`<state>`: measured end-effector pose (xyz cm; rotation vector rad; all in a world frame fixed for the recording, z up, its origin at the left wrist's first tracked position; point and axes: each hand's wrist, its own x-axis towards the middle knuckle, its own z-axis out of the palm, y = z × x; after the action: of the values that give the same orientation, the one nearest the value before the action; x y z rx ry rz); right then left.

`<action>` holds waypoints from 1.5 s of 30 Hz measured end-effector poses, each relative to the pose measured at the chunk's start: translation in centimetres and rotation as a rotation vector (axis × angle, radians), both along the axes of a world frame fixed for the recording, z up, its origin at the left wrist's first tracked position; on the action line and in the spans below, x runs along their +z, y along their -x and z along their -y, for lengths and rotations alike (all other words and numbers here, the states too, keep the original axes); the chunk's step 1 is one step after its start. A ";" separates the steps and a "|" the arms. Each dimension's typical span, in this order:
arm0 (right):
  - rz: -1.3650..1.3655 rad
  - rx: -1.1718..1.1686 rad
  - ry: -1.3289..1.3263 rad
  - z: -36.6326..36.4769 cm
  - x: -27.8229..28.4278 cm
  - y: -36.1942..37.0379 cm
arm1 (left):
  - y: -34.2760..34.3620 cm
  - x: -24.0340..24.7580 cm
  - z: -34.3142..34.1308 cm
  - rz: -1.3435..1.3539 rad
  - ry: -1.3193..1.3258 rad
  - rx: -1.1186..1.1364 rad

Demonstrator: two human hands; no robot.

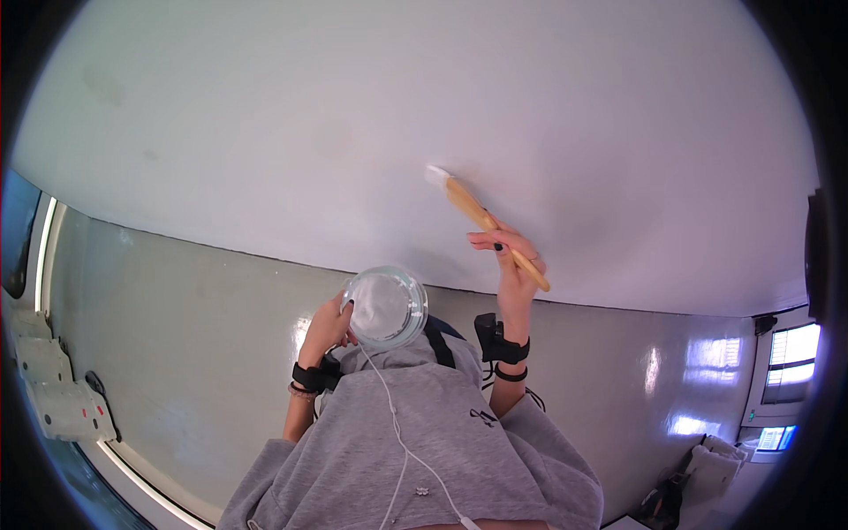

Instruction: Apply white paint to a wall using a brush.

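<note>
My right hand [512,250] grips a wooden-handled paintbrush [470,205], its handle end sticking out below the fingers. The brush's pale bristles point up and left and seem to touch the white wall [265,159]; whether they press on it I cannot tell. Lower and to the left, my left hand [329,327] holds a round clear glass bowl [386,306] by its side, thumb at the rim. White stuff fills part of the bowl. A dark band with a small black device sits on each wrist.
Below the wall stretches a shiny grey floor [203,309]. White packages [62,380] stand at the far left. A bright window [791,358] and a pale bundle [711,464] are at the right. A white cable [393,406] hangs down my grey shirt.
</note>
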<state>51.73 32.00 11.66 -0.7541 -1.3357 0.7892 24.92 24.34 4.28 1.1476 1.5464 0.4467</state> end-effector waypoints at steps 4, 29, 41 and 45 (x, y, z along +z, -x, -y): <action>-0.070 -0.015 0.037 -0.5 0.2 1.3 | 0.1 -0.4 0.1 0.017 -0.007 0.004; -0.441 -0.274 0.092 -0.5 -2.8 -0.4 | 0.3 -0.8 0.1 -0.037 -0.026 0.018; -0.324 -0.262 0.142 0.0 -3.8 -0.3 | -0.3 0.6 0.0 -0.030 -0.004 0.008; -0.245 -0.137 0.159 -0.7 -4.5 -0.3 | -0.6 0.8 0.0 -0.062 -0.012 0.012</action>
<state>52.02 32.67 7.14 -0.8362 -1.0001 0.8549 25.55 24.32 5.07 1.1715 1.6064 0.4325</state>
